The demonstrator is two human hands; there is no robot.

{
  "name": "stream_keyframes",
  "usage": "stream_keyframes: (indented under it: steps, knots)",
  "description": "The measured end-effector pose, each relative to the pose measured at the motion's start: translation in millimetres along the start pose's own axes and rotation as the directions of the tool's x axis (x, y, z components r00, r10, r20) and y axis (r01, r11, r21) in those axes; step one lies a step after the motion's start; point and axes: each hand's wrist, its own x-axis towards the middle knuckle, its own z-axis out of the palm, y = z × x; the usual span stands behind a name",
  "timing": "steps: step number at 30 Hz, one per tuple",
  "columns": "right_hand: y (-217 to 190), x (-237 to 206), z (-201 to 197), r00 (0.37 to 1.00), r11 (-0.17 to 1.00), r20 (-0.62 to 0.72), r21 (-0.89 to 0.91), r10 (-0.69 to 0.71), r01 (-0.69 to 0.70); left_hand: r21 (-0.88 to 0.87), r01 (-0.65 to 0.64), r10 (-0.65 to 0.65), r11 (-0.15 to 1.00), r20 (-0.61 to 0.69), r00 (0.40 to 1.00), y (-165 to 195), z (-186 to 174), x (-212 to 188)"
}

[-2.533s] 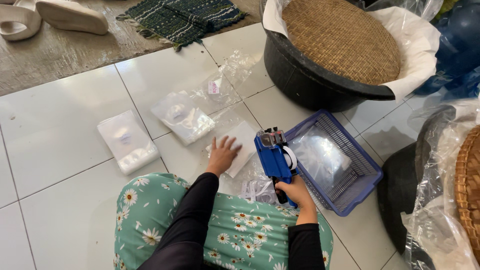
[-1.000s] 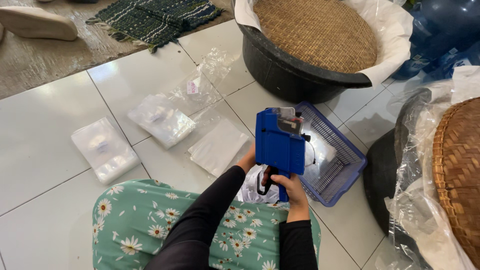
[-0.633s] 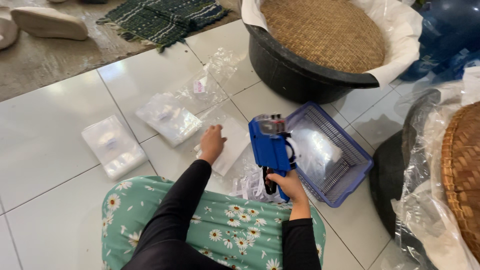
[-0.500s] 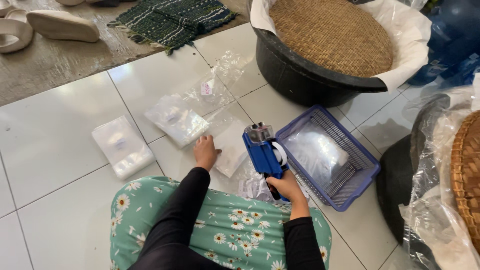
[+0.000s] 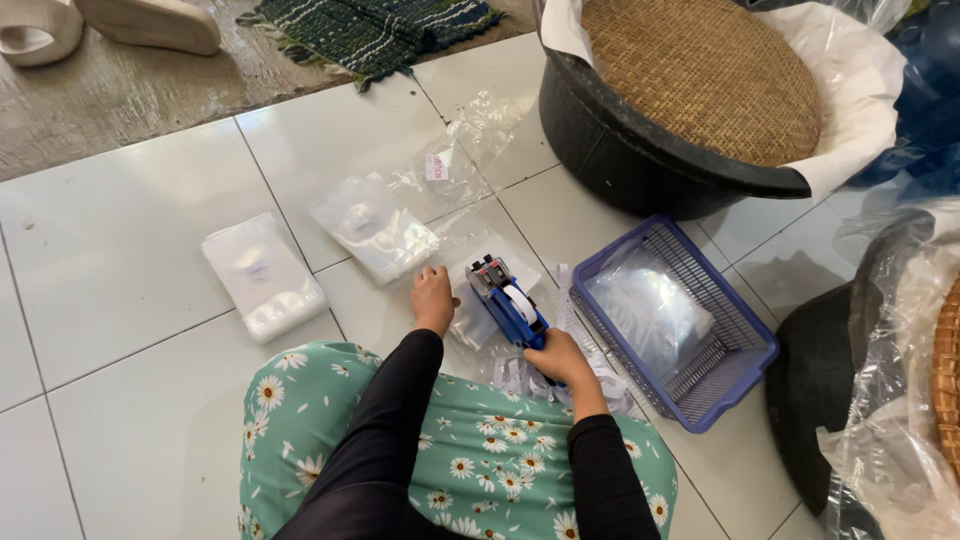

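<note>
- Since the earlier frames the blue handheld label gun (image 5: 508,303) has come down from mid-air; its nose now rests on the flat clear plastic bag (image 5: 487,300) lying on the white floor tiles (image 5: 120,270)
- Right hand (image 5: 558,358) is clenched round the label gun's grip, at the tool's near end; a white label roll shows on top of the tool
- Left hand (image 5: 433,298) lies flat, fingers spread loosely, pressing the left edge of the flat clear plastic bag; it grasps nothing
- Flat clear plastic bag sits between the two hands, just in front of the green daisy-print fabric (image 5: 450,460) covering the person's lap
- A crumpled strip of white label backing paper (image 5: 560,375) trails under and beside the right hand
- Blue rectangular wire-mesh plastic basket (image 5: 735,375) stands just right of the label gun, holding clear bags
- Two stacks of clear plastic bags on the tiles to the left: nearer stack (image 5: 372,226) just beyond the left hand, farther stack (image 5: 262,275) well apart
- Black round tub (image 5: 620,150) with a woven rattan tray (image 5: 700,75) on white lining stands beyond the basket
- Dark green woven mat (image 5: 370,30) lies at the top edge
</note>
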Motion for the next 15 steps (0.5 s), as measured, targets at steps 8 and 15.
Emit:
stream_keyframes:
  steps: [8, 15]
  knots:
    - [-3, -25, -27, 0.971, 0.975, 0.093, -0.033, 0.221, -0.219, -0.056, 0.042, -0.044, 0.998, -0.027, 0.999, -3, 9, -1]
    - [14, -71, -52, 0.965, 0.946, 0.134, 0.205, 0.225, -0.249, -0.240, 0.110, -0.122, 0.964, -0.035, 0.992, -6, 15, -1]
